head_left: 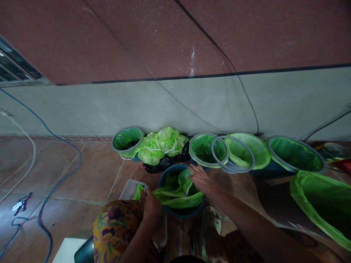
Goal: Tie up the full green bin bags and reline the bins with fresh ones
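Observation:
A blue bin (163, 211) stands on the floor between my feet, with a thin green plastic bag (178, 199) loosely bunched across its mouth. My left hand (150, 204) is closed on the left edge of the bag, just outside the bin's rim. On the other side, my right hand (202, 179) reaches over the rim, its fingers pinching a raised fold of the same bag. The bag sags between both hands and hides most of the bin's inside. Beside my left hand lies a clear plastic container (127, 190) with some green plastic at its edge.
Along the wall stand several bins lined with green bags, including one at the left (127, 149) and one at the right (296, 153). A loose grey ring (214, 155) leans among them. Tied green bags (161, 142) sit between bins. A blue cable (56, 182) crosses the floor.

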Motion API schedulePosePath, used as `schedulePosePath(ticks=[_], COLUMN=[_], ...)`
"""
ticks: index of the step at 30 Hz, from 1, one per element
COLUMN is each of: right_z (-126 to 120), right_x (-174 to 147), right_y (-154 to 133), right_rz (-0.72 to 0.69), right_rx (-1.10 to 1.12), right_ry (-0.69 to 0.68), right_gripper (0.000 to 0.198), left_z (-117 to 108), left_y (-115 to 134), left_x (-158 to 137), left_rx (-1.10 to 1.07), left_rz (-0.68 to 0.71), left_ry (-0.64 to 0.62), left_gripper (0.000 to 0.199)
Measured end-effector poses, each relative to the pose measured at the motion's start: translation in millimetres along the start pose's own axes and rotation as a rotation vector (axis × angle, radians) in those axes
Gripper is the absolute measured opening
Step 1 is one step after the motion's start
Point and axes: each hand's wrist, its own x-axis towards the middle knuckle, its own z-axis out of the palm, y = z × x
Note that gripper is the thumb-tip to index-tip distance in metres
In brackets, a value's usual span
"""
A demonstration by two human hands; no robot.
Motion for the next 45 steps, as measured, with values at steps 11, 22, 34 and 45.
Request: schedulePosePath(ticks=[11,22,34,45], right_z=[-25.5,5.1,49.1,58.6], right_x=[25.1,49.1,68.0,46.2], right_y=[24.5,41.3,62.7,80.8], right_rz=[0.369,0.368,0.546,0.647], right_rx=[0.261,0.293,0.166,0.528], right_ry=[-0.102,0.096,0.03,0.105], right_gripper=[0.029,0.023,0.036,0.021], left_z=[2.9,7.2,39.0,43.3], left_y=[46.1,41.3,43.0,12.2], left_x=[55.2,138.6,180.5,173.7], left_rx=[0.038,-0.551,-0.214,-0.127], left_rz=[0.399,0.201,0.214,0.039], left_ry=[-0.265,-0.375,-0.111,-0.303], left_gripper=[0.022,0.029,0.02,0.033])
